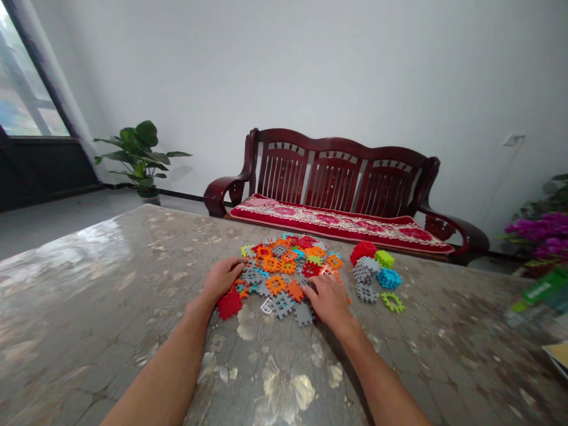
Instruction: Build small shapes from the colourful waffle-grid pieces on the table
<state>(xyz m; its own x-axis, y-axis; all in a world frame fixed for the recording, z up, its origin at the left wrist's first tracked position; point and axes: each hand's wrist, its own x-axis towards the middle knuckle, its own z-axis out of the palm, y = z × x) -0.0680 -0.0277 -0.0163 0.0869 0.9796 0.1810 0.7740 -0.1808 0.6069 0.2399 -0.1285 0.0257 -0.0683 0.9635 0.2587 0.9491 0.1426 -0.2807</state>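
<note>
A loose heap of interlocking plastic tiles [276, 284], orange, grey, red, blue and green, lies on the table before me. At its left edge rests my left hand [223, 278], fingers stretched towards the tiles, above a solid red tile [229, 303]. My right hand [329, 299] lies over the right side of the heap with fingers apart. Its thumb side is close to an orange tile [295, 290] and a plain grey tile [303, 314]; what lies under the palm is hidden. A small white window-shaped piece [267, 306] sits at the near edge.
Right of the heap are red tiles [364, 251], grey tiles [366, 269], blue tiles [389, 278] and green tiles [384, 258] grouped by colour. A green frame tile [393, 301] lies nearby. A wooden bench [332, 177] stands behind the patterned table [284, 378].
</note>
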